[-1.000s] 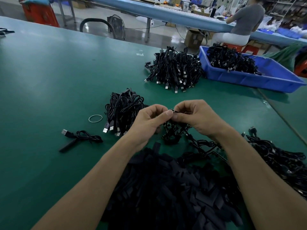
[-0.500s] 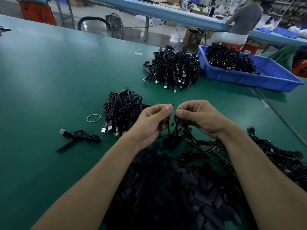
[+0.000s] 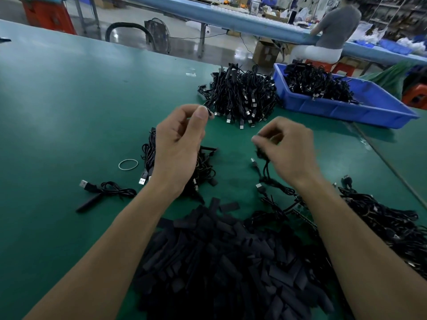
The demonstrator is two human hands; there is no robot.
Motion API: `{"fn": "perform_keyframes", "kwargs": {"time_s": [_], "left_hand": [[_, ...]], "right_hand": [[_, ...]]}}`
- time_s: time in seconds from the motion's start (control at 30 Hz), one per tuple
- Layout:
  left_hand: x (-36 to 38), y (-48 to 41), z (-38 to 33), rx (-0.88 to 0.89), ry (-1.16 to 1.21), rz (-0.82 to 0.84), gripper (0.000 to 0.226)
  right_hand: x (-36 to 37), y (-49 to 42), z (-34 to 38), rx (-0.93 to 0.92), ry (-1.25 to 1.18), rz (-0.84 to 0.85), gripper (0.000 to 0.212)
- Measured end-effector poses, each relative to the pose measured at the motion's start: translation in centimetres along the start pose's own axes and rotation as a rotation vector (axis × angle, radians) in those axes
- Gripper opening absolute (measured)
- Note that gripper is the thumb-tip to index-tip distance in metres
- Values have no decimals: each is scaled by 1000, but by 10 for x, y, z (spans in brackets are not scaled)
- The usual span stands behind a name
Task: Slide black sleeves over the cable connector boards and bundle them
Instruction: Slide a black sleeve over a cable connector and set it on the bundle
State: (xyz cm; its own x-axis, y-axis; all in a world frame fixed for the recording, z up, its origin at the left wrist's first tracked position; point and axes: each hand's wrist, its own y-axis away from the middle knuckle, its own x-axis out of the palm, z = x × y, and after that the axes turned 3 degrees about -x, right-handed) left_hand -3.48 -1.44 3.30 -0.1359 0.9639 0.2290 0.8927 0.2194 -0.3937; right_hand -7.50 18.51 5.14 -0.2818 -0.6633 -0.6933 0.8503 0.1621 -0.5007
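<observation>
Gap opened between left hand [image 3: 178, 146] and right hand [image 3: 291, 153].

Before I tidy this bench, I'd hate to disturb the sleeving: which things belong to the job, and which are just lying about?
Job: sleeve pile; cable gripped by the right hand; small black piece pinched by the left hand; loose cables; bundled cables; blue bin; rubber band.
Lying about: cardboard box; red crate; black hose.
</observation>
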Motion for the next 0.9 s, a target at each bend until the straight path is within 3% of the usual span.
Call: {"fn": "perform_keyframes", "kwargs": {"time_s": [0.17,0.23,0.33,0.37,0.43,0.5,0.63,0.8,0.9], "left_hand": [[-12,-3,6,-132,-181,99,32],[-18,-3,10,-173,-241,159,38],[-22,0,14,-146,-332,206,32],[-23,0,14,-137,-339,199,27],[-24,-1,14,-108,-364,186,21],[-24,-1,13,-98,-374,190,17],[-27,1,14,-103,-373,129,25],[-28,1,13,-118,-395,85,20],[-28,2,13,-129,-394,67,14]], "right_hand": [[8,14,16,-8,206,551,19],[12,19,27,-20,296,720,21],[19,26,43,15,384,918,8],[23,27,47,31,400,952,18],[32,31,52,30,402,957,27],[42,34,54,-63,437,890,22],[56,39,51,-91,473,914,32],[62,50,37,18,199,871,14],[62,53,32,59,48,848,13]]}}
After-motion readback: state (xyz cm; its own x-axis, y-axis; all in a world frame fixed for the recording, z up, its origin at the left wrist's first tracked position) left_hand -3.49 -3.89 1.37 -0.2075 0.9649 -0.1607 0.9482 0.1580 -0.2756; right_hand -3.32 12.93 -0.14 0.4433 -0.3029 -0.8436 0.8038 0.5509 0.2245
